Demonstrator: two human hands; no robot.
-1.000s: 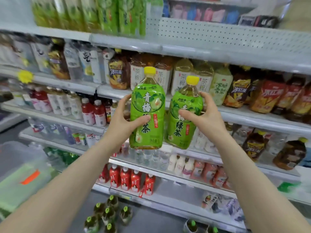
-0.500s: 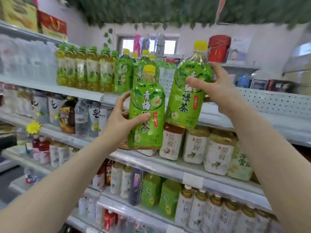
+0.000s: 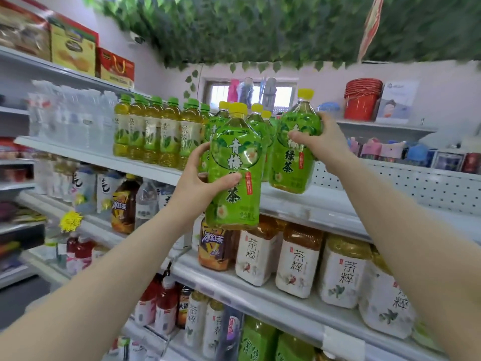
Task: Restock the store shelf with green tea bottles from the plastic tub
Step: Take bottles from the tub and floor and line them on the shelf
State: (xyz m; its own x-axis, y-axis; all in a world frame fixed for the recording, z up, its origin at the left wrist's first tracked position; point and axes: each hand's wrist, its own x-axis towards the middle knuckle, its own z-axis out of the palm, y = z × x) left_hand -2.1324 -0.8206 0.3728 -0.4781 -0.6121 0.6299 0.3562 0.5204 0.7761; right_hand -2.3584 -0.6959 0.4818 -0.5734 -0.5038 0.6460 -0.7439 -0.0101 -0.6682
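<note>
Gripping one green tea bottle each, both hands are raised at the shelf (image 3: 325, 204). The left hand (image 3: 200, 183) curls round the middle of the left bottle (image 3: 234, 173), thumb across the label, holding it upright in the air just in front of the shelf edge. The right hand (image 3: 322, 144) wraps the shoulder of the right bottle (image 3: 294, 152), which leans with its yellow cap to the right and its base low over the shelf board; whether it touches cannot be told. Behind the left hand a row of tea bottles (image 3: 161, 134) stands on that shelf. Below both hands, white-label bottles (image 3: 296, 267) fill the next shelf down. Beyond the right hand sit red buckets (image 3: 361, 100).
</note>
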